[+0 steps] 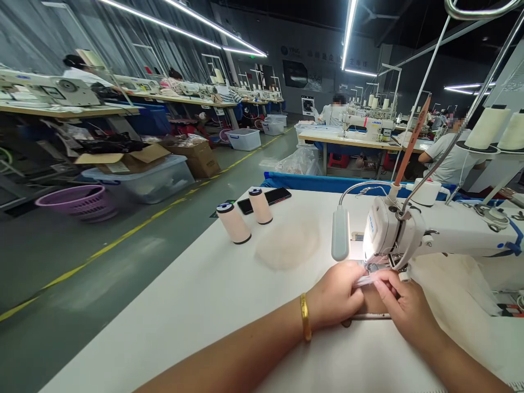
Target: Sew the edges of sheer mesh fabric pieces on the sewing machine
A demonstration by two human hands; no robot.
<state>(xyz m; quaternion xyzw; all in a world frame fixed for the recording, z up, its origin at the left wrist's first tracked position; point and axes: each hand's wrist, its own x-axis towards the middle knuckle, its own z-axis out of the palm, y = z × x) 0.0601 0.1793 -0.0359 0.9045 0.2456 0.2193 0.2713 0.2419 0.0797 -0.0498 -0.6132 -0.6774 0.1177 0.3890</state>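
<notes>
At the needle of a white sewing machine [379, 229], both my hands pinch a small strip of pale, sheer fabric [364, 280]. My left hand [336, 292], with a gold bracelet [305, 316] at its wrist, is closed on the strip's left part, its fingertips close to the presser foot. My right hand [403, 305] holds the right part between thumb and fingers, just below the needle area. The machine's lamp [340, 233] lights the spot. The fabric's far end is hidden by the fingers and machine head.
Two peach thread cones [234, 224] and a black phone [273, 197] sit on the white table [213, 305]. Sheer beige fabric [289, 243] lies left of the machine, more [446, 295] at right. Thread cones [487, 126] stand at the back right. Other people work at machines beyond.
</notes>
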